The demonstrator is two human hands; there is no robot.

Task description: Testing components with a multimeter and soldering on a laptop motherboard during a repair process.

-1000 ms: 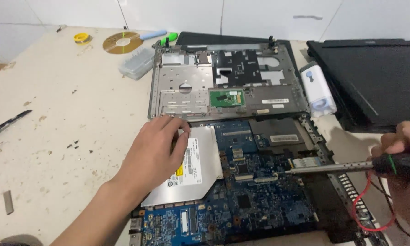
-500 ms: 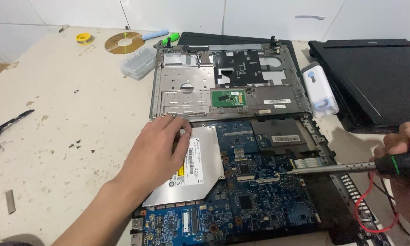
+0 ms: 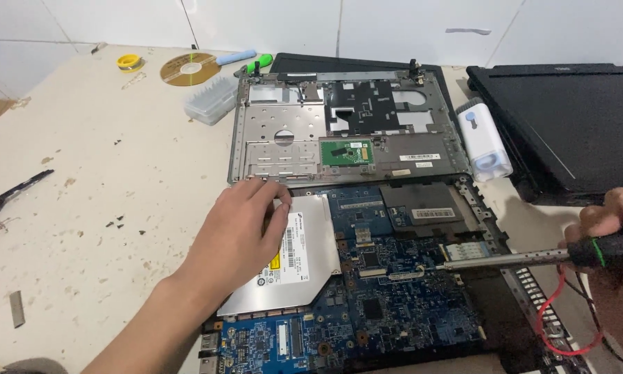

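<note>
Hands [image 3: 239, 232] on silver drive [image 3: 291, 260], blue motherboard [image 3: 388, 298]

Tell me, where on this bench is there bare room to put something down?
The widest free patch of the table lies left of the metal laptop frame, between the disc and the left hand on the optical drive. The right side is crowded: motherboard, white case, black panel, right hand with screwdriver.

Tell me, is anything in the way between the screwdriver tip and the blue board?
Nothing visible is. The right hand holds the screwdriver, and its tip reaches the blue board with no cable or part across it. The left hand rests aside on the silver disc drive.
</note>
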